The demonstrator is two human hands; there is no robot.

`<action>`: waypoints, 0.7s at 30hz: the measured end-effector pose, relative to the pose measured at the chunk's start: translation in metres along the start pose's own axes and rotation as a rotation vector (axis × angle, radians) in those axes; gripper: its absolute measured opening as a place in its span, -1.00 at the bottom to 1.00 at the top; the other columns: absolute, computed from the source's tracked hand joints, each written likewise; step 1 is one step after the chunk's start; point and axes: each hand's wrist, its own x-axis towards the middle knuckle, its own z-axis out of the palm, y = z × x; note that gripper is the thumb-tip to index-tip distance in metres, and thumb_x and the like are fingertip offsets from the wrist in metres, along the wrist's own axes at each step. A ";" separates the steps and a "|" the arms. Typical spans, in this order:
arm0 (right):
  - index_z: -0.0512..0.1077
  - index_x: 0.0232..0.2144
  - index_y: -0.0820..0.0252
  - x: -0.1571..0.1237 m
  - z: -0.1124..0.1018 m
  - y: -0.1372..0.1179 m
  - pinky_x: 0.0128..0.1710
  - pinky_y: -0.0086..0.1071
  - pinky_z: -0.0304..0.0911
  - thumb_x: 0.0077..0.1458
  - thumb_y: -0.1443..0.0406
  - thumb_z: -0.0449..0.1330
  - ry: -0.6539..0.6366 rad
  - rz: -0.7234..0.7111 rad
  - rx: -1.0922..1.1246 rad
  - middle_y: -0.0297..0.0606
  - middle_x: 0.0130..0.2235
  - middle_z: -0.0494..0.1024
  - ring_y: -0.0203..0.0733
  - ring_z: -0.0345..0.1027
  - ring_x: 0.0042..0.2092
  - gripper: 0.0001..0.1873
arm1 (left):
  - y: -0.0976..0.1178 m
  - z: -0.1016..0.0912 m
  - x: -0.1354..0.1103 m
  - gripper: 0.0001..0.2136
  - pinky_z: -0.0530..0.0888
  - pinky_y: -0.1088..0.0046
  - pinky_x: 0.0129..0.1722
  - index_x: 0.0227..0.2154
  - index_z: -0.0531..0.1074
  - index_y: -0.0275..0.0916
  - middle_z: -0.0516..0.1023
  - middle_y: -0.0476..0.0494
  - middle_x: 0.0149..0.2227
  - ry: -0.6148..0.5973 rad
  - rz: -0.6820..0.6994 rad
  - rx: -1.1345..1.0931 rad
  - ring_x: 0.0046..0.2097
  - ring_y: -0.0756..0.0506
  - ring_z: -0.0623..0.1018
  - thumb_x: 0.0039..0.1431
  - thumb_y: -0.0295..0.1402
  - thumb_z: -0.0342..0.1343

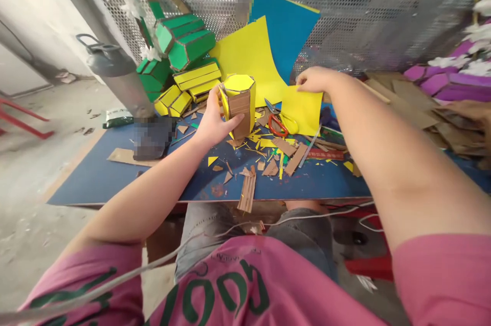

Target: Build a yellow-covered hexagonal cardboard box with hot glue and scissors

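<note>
My left hand (pixel 215 120) grips a six-sided cardboard box (pixel 240 108) with yellow faces, its thumb across a bare brown side. The box is upright near the middle of the table. Farther right, my right hand (pixel 316 80) has its fingers pinched at the top edge of a small yellow sheet (pixel 305 108); the fingertips are partly hidden. Between box and sheet lie scissors (pixel 276 125) with red and yellow handles, partly over the sheet's left side. A large yellow sheet (pixel 249 57) and a blue sheet (pixel 286 29) lean behind against the mesh.
Cardboard scraps (pixel 247 190) and yellow slivers litter the blue table (pixel 199 182). Green boxes (pixel 192 47) and yellow boxes (pixel 197 80) are stacked at back left, beside a grey bottle (pixel 115 72). Cardboard pieces (pixel 402 101) pile up at right. A white cable (pixel 153 264) crosses my lap.
</note>
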 end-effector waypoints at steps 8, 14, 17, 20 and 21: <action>0.62 0.18 0.15 -0.091 -0.089 -0.017 0.21 -0.07 0.42 0.50 0.16 0.21 0.577 -0.066 0.156 0.09 0.23 0.72 0.13 0.59 0.23 -0.64 | -0.013 -0.002 0.005 0.13 0.24 -0.38 0.60 0.60 -0.03 0.05 0.08 -0.36 0.65 0.040 0.139 0.014 0.63 -0.56 0.20 0.15 0.07 0.55; 0.66 0.01 0.03 -0.170 -0.087 -0.060 0.14 -0.03 0.50 0.46 0.14 0.24 0.813 -0.357 0.438 -0.12 0.05 0.75 0.09 0.63 0.11 -0.75 | 0.006 -0.009 0.005 0.00 0.17 -0.34 0.64 0.53 0.22 0.07 0.19 -0.24 0.62 0.041 0.127 -0.166 0.69 -0.57 0.05 0.13 0.23 0.51; 0.67 -0.01 0.03 -0.175 -0.067 -0.093 0.34 0.14 0.45 0.42 0.08 0.28 0.731 -0.402 0.475 -0.12 0.07 0.75 0.19 0.61 0.17 -0.74 | 0.012 -0.010 0.004 -0.02 0.17 -0.31 0.64 0.52 0.24 0.09 0.21 -0.20 0.62 0.014 0.126 -0.177 0.69 -0.54 0.07 0.14 0.30 0.47; 0.63 0.18 -0.10 -0.163 -0.048 -0.127 0.60 0.43 0.01 0.52 -0.05 0.14 0.545 -0.341 0.357 -0.18 0.21 0.70 0.35 0.41 0.42 -0.58 | 0.013 -0.011 0.004 0.02 0.25 -0.34 0.60 0.54 0.23 0.11 0.24 -0.22 0.61 -0.022 0.133 -0.153 0.67 -0.56 0.13 0.12 0.38 0.42; 0.60 0.25 -0.16 -0.158 -0.043 -0.137 0.61 0.48 -0.07 0.55 -0.06 0.08 0.509 -0.330 0.339 -0.21 0.24 0.69 0.37 0.36 0.46 -0.54 | 0.012 -0.011 0.004 0.03 0.28 -0.36 0.58 0.54 0.22 0.12 0.26 -0.23 0.60 -0.026 0.134 -0.149 0.66 -0.58 0.14 0.11 0.39 0.42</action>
